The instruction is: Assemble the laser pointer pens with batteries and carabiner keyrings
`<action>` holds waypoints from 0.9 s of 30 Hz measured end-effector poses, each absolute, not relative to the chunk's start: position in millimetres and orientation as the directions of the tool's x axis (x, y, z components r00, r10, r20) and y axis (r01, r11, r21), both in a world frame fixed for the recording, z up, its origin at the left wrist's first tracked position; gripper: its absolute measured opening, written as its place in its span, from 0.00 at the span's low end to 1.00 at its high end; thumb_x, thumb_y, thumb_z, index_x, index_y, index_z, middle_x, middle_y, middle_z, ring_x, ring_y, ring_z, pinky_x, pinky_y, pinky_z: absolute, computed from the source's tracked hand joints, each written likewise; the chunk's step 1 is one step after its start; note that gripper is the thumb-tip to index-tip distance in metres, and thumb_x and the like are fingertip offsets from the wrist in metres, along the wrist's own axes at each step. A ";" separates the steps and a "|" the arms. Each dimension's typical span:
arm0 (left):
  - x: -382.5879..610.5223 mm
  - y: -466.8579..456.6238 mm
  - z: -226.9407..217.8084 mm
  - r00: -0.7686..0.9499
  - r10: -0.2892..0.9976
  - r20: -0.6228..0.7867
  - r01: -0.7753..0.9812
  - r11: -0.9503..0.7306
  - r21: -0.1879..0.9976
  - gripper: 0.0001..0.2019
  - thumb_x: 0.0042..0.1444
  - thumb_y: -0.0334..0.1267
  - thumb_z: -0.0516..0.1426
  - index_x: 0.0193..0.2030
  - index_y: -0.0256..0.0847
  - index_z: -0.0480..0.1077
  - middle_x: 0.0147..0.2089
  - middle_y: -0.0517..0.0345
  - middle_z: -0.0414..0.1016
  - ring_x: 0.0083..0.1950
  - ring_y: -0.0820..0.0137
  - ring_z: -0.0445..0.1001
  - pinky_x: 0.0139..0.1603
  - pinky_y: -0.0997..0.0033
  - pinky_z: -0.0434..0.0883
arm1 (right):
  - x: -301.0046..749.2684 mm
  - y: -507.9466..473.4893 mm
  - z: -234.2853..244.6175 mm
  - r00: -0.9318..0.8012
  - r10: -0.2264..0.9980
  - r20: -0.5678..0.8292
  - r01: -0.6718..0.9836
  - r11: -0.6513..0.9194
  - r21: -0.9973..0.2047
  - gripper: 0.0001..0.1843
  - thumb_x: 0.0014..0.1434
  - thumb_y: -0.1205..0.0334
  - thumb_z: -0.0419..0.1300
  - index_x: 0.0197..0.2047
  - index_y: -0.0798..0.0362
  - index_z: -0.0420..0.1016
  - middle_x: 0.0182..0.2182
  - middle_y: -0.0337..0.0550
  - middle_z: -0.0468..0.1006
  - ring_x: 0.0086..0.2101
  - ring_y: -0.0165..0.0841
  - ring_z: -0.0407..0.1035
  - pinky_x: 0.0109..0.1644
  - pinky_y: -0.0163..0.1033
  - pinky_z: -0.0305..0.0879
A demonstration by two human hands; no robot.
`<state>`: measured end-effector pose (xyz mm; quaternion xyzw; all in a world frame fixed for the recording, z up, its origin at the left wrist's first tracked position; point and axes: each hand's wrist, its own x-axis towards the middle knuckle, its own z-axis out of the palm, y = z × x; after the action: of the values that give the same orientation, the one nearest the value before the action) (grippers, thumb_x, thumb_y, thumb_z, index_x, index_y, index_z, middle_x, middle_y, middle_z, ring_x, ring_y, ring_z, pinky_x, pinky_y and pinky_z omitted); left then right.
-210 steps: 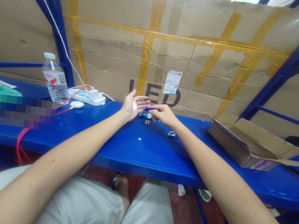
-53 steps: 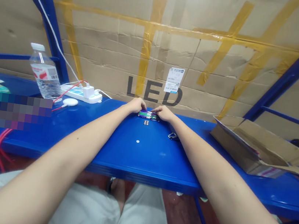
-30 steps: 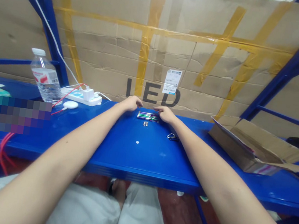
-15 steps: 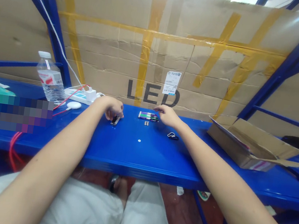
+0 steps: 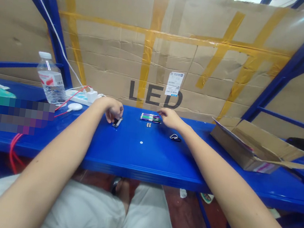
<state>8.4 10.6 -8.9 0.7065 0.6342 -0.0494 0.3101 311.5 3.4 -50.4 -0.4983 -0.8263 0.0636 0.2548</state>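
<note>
A row of small coloured pen-like sticks lies on the blue shelf below the "LED" lettering. My right hand rests at the right end of that row, fingers curled low over it. Further left, my left hand is curled, its fingertips on a small dark and silver piece lying on the shelf. Small round metal bits sit just in front of the row. A white dot and a small metal clip lie nearer me.
A water bottle, a white power strip with red and white cables and a white puck stand at the left. An open cardboard box lies at the right. A taped cardboard sheet closes the back.
My left hand left the row of sticks and moved left to the small dark and silver piece. My right hand stayed at the row's right end.
</note>
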 end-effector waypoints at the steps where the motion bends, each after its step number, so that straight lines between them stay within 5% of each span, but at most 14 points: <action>1: 8.4 10.8 -9.1 0.190 0.867 -0.460 0.928 -0.006 0.372 0.13 0.39 0.31 0.65 0.34 0.40 0.71 0.29 0.49 0.79 0.33 0.59 0.80 0.36 0.63 0.79 | 311.5 3.6 -50.5 -0.378 0.853 0.361 0.791 0.500 -0.352 0.22 0.61 0.77 0.52 0.54 0.59 0.78 0.53 0.56 0.79 0.54 0.42 0.73 0.61 0.46 0.65; 12: 13.5 10.4 -10.3 0.090 0.905 -0.415 0.954 0.042 0.298 0.07 0.41 0.29 0.64 0.29 0.38 0.71 0.26 0.48 0.78 0.32 0.57 0.81 0.36 0.62 0.80 | 313.1 6.4 -52.6 -0.388 0.850 0.355 0.794 0.504 -0.340 0.19 0.65 0.72 0.52 0.54 0.58 0.78 0.55 0.56 0.78 0.55 0.44 0.71 0.62 0.47 0.64; 22: 21.6 44.9 -34.9 0.093 0.996 -0.008 0.961 -0.088 0.261 0.07 0.47 0.28 0.62 0.35 0.35 0.77 0.30 0.50 0.80 0.29 0.66 0.80 0.36 0.73 0.76 | 312.5 5.5 -52.3 -0.374 0.865 0.336 0.801 0.483 -0.354 0.19 0.66 0.72 0.52 0.55 0.58 0.77 0.55 0.57 0.78 0.56 0.44 0.71 0.62 0.47 0.64; 27: 41.5 53.2 -37.6 0.076 0.997 0.010 0.934 -0.075 0.350 0.03 0.49 0.30 0.63 0.33 0.35 0.77 0.28 0.50 0.79 0.30 0.66 0.80 0.36 0.74 0.75 | 313.6 4.8 -50.8 -0.370 0.868 0.330 0.800 0.479 -0.362 0.19 0.65 0.73 0.52 0.54 0.57 0.78 0.55 0.56 0.78 0.56 0.44 0.71 0.62 0.47 0.64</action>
<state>41.5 53.2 -37.6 0.7224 0.6682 0.1245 0.1270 313.6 4.8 -50.8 -0.5057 -0.8248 0.0702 0.2430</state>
